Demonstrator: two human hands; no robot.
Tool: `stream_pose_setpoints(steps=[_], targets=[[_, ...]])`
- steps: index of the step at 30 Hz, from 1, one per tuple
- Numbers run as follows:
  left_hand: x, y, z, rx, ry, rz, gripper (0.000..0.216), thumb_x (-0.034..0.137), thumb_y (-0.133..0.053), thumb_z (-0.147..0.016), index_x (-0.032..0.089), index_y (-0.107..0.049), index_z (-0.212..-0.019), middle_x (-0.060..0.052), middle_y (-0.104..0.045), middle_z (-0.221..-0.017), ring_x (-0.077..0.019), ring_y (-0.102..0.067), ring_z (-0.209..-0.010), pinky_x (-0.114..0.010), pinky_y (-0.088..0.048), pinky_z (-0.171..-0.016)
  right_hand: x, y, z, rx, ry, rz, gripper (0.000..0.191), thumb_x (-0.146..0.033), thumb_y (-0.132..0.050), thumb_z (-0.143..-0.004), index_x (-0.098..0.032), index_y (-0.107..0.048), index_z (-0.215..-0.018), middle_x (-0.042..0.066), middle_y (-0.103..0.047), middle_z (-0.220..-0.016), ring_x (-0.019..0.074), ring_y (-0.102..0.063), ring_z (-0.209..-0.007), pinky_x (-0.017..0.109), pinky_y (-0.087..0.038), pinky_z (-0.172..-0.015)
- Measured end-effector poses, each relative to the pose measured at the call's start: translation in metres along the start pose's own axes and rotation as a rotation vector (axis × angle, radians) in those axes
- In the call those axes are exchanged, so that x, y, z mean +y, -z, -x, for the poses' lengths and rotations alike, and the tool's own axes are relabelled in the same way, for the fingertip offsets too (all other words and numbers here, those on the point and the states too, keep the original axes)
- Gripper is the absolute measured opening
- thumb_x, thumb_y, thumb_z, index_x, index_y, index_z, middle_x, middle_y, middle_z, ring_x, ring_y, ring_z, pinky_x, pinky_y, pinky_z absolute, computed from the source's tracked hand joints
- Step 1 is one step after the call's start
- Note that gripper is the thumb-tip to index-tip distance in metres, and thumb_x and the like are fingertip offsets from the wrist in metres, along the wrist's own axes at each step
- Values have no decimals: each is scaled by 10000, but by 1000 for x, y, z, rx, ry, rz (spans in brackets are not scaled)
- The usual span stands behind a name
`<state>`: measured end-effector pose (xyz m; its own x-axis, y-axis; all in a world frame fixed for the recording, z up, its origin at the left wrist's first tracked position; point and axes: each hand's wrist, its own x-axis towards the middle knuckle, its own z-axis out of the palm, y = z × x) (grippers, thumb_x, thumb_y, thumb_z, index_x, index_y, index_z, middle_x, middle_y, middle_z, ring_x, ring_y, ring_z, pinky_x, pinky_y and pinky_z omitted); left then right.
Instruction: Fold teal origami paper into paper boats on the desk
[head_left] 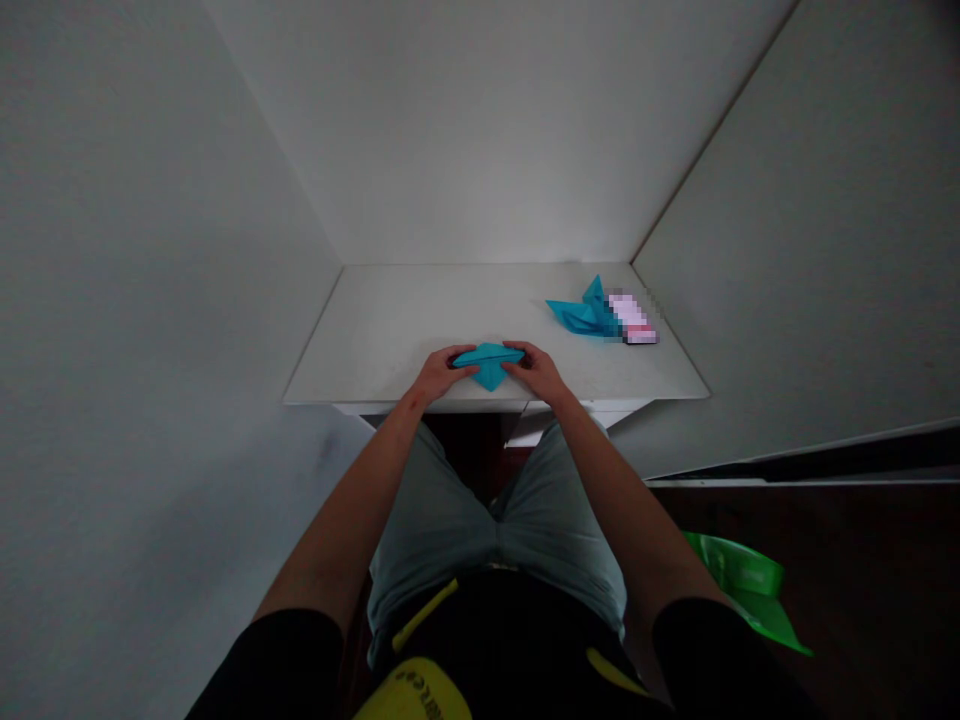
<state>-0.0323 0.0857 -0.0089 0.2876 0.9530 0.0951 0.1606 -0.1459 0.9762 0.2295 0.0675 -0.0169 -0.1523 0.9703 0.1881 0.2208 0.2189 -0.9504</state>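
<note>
A folded piece of blue paper [490, 368] is held just over the front part of the white table, between my two hands. It has pointed left and right ends and a flap pointing down toward me. My left hand [444, 374] pinches its left end, thumb below and fingers above. At the opposite end, my right hand [535, 370] grips it in the same way. Whether the paper touches the tabletop I cannot tell. Farther right lies a second blue paper fold [585, 310], shaped like a boat with a raised point.
Beside the second fold is a blurred pink-and-white object [632, 318], perhaps a phone. The white table [390, 310] is bounded by walls behind and at both sides. A green, shiny visor-like object [750, 580] lies low on the right, near the dark floor.
</note>
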Motion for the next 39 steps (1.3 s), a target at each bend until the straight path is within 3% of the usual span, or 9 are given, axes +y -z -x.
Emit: stream_pose_setpoints(steps=[3, 6, 10, 16, 20, 25, 29, 34, 39], targets=[[2, -2, 0, 38, 22, 13, 458, 544, -865, -791, 170, -826, -1051, -78, -816, -987, -220, -729, -902, -359, -614, -859, 0, -1, -1, 32, -13, -41, 503, -579, -835, -800, -246, -750, -1167, -22, -643, -774, 179, -562, -700, 320, -474, -658], [3, -5, -1, 69, 47, 11, 480, 653, -801, -816, 173, -789, -838, -42, -747, -780, -189, -671, -750, -332, -597, -732, -1, 0, -1, 107, -20, -22, 421, -649, -800, -828, -245, -699, -889, -28, -586, -718, 170, -530, -675, 316, -445, -641], [2, -10, -2, 71, 41, 2, 500, 674, -792, -819, 175, -764, -837, -32, -707, -760, -174, -649, -719, -321, -583, -700, -1, 1, -1, 157, -10, 21, 525, -724, -748, -863, -249, -575, -721, -38, -503, -659, 161, -478, -651, 312, -409, -621], [1, -11, -2, 81, -1, 91, 521, 572, -790, -882, 219, -687, -1252, -11, -719, -872, -151, -692, -772, -306, -598, -776, 3, 1, -4, 146, -8, 5, 506, -736, -693, -897, -257, -583, -776, -33, -524, -669, 170, -501, -655, 312, -415, -618], [-1, -9, -5, 97, 31, 93, 463, 581, -787, -879, 208, -726, -1146, -26, -734, -896, -155, -694, -772, -319, -606, -779, 2, -1, -4, 137, 7, -123, 474, -694, -751, -871, -283, -626, -1069, -49, -591, -704, 171, -548, -645, 307, -465, -624], [-1, -4, -6, 227, 78, 182, 602, 668, -790, -830, 179, -770, -1180, -65, -778, -996, -162, -698, -790, -343, -624, -795, -1, -1, -1, 91, 44, -160, 739, -634, -836, -821, -327, -536, -1423, -1, -740, -973, 161, -573, -671, 308, -500, -619], [3, -1, -2, 163, 94, 191, 659, 644, -862, -765, 167, -788, -1214, -81, -799, -1017, -184, -712, -856, -368, -628, -847, 1, -2, -3, 129, 45, -163, 678, -599, -851, -809, -313, -560, -1350, 25, -724, -1108, 135, -534, -636, 315, -498, -598], [6, 0, 0, 139, 105, 203, 653, 621, -908, -727, 159, -801, -1176, -74, -807, -960, -172, -705, -814, -349, -618, -822, 3, -3, -5, 182, 13, -182, 558, -666, -842, -787, -284, -588, -1105, -5, -664, -944, 146, -552, -678, 304, -506, -613], [8, -3, -2, 204, 82, 165, 645, 774, -805, -775, 148, -761, -923, -55, -754, -784, -141, -665, -676, -290, -579, -687, -3, -2, -3, 152, 21, -138, 516, -737, -792, -824, -266, -606, -925, -30, -603, -789, 146, -528, -662, 292, -471, -604]])
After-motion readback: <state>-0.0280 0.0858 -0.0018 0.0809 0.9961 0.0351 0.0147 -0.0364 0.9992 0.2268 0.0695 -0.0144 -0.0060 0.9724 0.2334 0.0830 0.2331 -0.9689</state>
